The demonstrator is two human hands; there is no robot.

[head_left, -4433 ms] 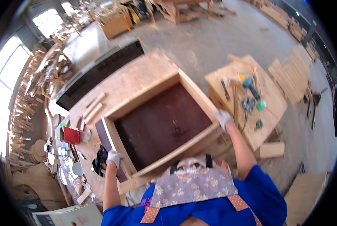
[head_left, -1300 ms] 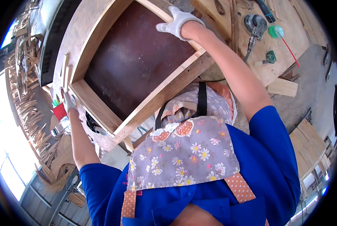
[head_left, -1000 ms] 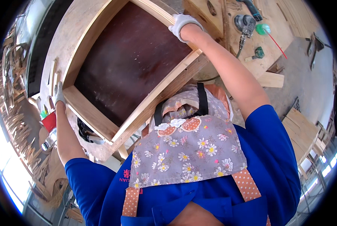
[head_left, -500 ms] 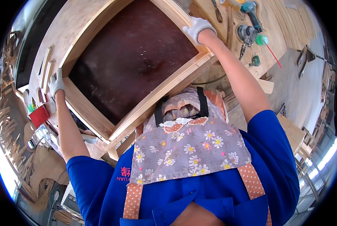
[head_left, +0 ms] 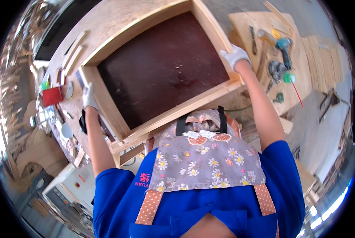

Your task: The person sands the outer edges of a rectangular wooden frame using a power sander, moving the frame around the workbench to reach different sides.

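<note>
A shallow pale-wood box frame (head_left: 173, 108) with a dark red-brown panel (head_left: 161, 71) inside its four sides lies tilted across the bench before me. My left hand (head_left: 89, 97), in a whitish glove, grips the frame's left side from outside, a little below its far left corner. My right hand (head_left: 236, 56), gloved too, is closed over the rim of the right side near the near right corner. Its fingers reach inward over the wood. The undersides of both hands are hidden.
Right of the frame, a board (head_left: 304, 75) holds a teal power drill (head_left: 283, 49), a sander (head_left: 278, 69) and a green-headed tool with a red rod (head_left: 289, 77). Left are wood strips (head_left: 73, 59), a red box (head_left: 52, 96) and a white round dish (head_left: 67, 131). Scrap wood surrounds the bench.
My view has turned, so the frame and bench appear rotated clockwise and farther right. My left hand has slid from the corner along the left side toward me; my right hand keeps its hold.
</note>
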